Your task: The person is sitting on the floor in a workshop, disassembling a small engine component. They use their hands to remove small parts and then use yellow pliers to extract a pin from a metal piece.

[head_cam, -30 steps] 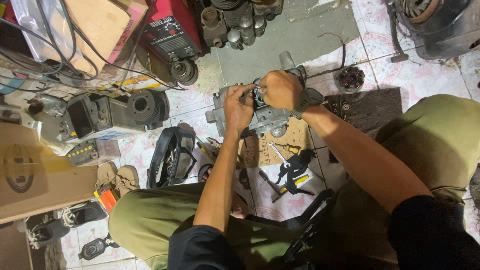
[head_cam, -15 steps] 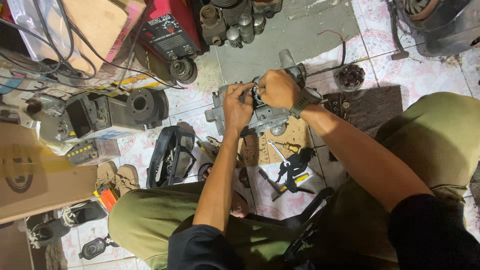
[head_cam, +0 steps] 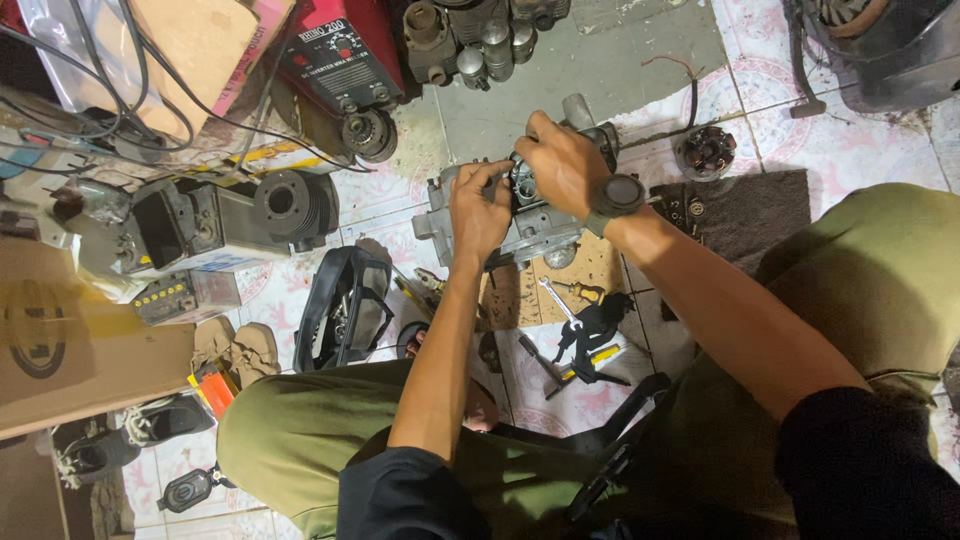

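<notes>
A grey metal engine case (head_cam: 540, 228) lies on the tiled floor in front of me. My left hand (head_cam: 480, 205) rests on its upper left side, fingers curled onto a round part at the top. My right hand (head_cam: 562, 160), with a dark watch on the wrist, grips the same round part from the right. Both hands nearly touch over the case. What lies under the fingers is hidden.
A small spanner (head_cam: 556, 300), pliers (head_cam: 592, 330) and a screwdriver (head_cam: 580, 291) lie on cardboard by my knees. An engine cylinder block (head_cam: 235, 215) sits left, a red welding machine (head_cam: 345, 50) at top, a dark mat (head_cam: 745, 210) with small parts to the right.
Both hands stay on the engine case with only slight finger shifts. The view has moved a little.
</notes>
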